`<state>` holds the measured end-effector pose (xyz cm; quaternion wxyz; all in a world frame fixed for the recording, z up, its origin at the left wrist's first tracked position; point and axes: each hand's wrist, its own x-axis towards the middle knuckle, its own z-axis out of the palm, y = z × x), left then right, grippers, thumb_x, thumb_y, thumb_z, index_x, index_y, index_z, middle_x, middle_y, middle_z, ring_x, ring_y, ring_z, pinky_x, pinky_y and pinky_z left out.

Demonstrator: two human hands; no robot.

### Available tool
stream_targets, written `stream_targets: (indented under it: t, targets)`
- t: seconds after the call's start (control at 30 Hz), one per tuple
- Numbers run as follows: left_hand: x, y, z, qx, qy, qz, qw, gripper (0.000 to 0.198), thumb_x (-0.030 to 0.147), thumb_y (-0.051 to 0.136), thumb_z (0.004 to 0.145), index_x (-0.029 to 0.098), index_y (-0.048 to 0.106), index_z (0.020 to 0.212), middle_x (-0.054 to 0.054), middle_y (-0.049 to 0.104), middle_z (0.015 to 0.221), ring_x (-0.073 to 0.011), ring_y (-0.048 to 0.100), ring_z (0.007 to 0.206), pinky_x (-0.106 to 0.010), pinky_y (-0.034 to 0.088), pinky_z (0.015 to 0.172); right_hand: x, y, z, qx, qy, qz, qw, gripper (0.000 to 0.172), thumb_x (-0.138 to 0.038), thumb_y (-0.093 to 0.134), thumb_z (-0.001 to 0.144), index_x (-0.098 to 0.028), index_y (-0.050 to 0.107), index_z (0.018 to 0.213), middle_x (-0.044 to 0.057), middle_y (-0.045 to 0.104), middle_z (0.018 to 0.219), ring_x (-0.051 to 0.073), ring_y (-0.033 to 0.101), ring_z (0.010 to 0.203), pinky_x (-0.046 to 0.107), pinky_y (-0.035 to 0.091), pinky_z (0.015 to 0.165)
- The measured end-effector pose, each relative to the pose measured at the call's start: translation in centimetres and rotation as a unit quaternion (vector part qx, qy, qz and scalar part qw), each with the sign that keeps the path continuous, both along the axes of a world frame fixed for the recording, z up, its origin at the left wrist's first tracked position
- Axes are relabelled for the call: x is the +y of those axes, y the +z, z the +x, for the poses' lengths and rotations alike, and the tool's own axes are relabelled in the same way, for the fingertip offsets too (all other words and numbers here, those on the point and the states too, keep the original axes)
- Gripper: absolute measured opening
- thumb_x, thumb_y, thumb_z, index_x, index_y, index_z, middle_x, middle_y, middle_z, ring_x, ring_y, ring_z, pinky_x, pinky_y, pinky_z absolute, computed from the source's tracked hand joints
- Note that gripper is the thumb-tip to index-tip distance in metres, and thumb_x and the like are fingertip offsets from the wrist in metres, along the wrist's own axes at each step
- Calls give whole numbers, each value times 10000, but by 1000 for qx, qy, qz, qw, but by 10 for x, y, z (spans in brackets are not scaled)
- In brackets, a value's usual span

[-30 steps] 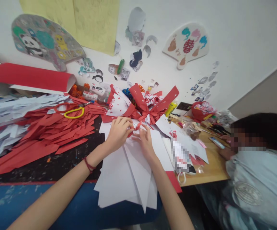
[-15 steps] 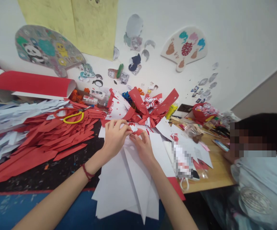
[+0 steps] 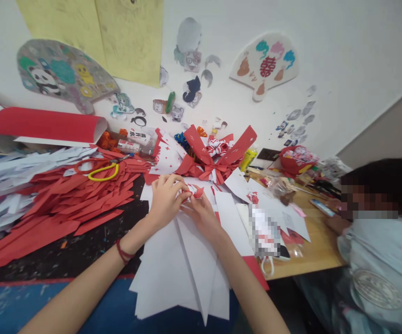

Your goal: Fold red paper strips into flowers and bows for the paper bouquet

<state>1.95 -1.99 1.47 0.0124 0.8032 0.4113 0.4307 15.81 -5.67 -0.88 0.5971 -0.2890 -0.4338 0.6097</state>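
Observation:
Between both hands is a small red-and-white folded paper piece, partly covered by the fingers. My left hand, with a dark red cord on its wrist, is closed in a pinch at the paper's left side. Fingers of my right hand are closed on its lower right side. Beneath the hands lie white paper sheets, overlapping and hanging past the table's front edge. Just behind stands a red paper bouquet wrap with a bow and patterned red-and-white paper.
Piles of red paper strips and white paper strips cover the left side. Yellow-and-red-handled scissors lie on top. A red paper roll is at the back left. Another person sits at the right, beside the wooden table.
The small paper piece has turned in my fingers, showing a pointed red side at the right. My hands stay close together, and the whole view has shifted slightly.

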Motion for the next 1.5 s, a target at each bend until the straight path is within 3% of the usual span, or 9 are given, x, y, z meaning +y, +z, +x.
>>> stream_targets:
  t: [0.3, 0.53, 0.73, 0.87, 1.0, 1.2, 1.3, 1.4, 1.5]
  targets:
    - [5, 14, -10, -150, -120, -129, 973, 157, 366, 678, 798, 213, 694, 761, -40, 628, 1034, -235, 538, 1056, -419, 346, 974, 2, -3, 6, 0, -9, 7, 1000, 476, -391, 731, 771, -289, 526, 1188, 21, 642, 1117, 200, 640, 1016, 473, 507, 942]
    - [6, 9, -7, -171, -117, -138, 969, 157, 361, 681, 780, 207, 679, 746, -42, 654, 1000, -231, 574, 1011, -415, 380, 946, -1, -2, 4, -36, -33, 27, 998, 515, -445, 730, 754, -260, 538, 1194, 61, 645, 1150, 237, 644, 1027, 465, 528, 902]
    - [8, 10, -12, -215, -108, -125, 963, 158, 334, 593, 852, 200, 620, 932, -39, 651, 974, -187, 581, 910, -332, 434, 847, -3, -6, 4, -74, -77, 53, 993, 497, -365, 760, 733, -248, 536, 1161, 50, 636, 1095, 200, 665, 924, 413, 536, 882]
    - [1, 19, -13, -118, -137, -32, 983, 173, 370, 588, 879, 230, 658, 953, -51, 633, 1035, -201, 552, 998, -347, 384, 889, -2, -6, 6, -119, -159, 56, 978, 490, -340, 748, 734, -257, 497, 1146, 19, 618, 1023, 183, 672, 860, 369, 553, 814]
    - [-6, 18, -8, 11, -97, 28, 995, 222, 413, 651, 836, 285, 676, 1016, -44, 643, 1052, -223, 520, 990, -383, 318, 866, 2, -3, 7, -161, -210, 72, 962, 475, -323, 757, 702, -247, 496, 1091, -17, 598, 875, 167, 656, 785, 320, 557, 731]
    - [1, 11, -11, 47, -93, 44, 994, 174, 370, 585, 895, 298, 662, 1034, -28, 662, 1033, -210, 515, 952, -383, 293, 836, 7, -1, 6, -230, -242, 70, 940, 475, -323, 735, 725, -251, 513, 1139, 20, 623, 977, 178, 645, 842, 312, 551, 713]
    - [6, 10, -15, 24, -92, 26, 995, 165, 362, 576, 902, 273, 654, 1018, -25, 669, 1018, -201, 524, 935, -362, 302, 804, 6, 1, 11, -304, -297, 94, 900, 556, -334, 743, 732, -259, 504, 1228, 62, 601, 1132, 191, 633, 874, 321, 531, 705]
    - [10, 8, -18, 19, -84, 5, 996, 164, 384, 580, 897, 265, 659, 979, -20, 678, 996, -197, 528, 916, -352, 302, 785, 4, 2, 18, -394, -375, 163, 823, 304, -341, 703, 789, -235, 615, 1061, 57, 634, 1050, 199, 602, 852, 351, 493, 747]
    - [13, 5, -18, 42, -93, 0, 995, 185, 407, 579, 894, 264, 657, 979, -17, 685, 999, -200, 532, 926, -359, 293, 803, 3, 2, 21, -437, -397, 206, 781, 210, -333, 699, 802, -225, 646, 975, 53, 651, 969, 216, 589, 873, 366, 475, 783]
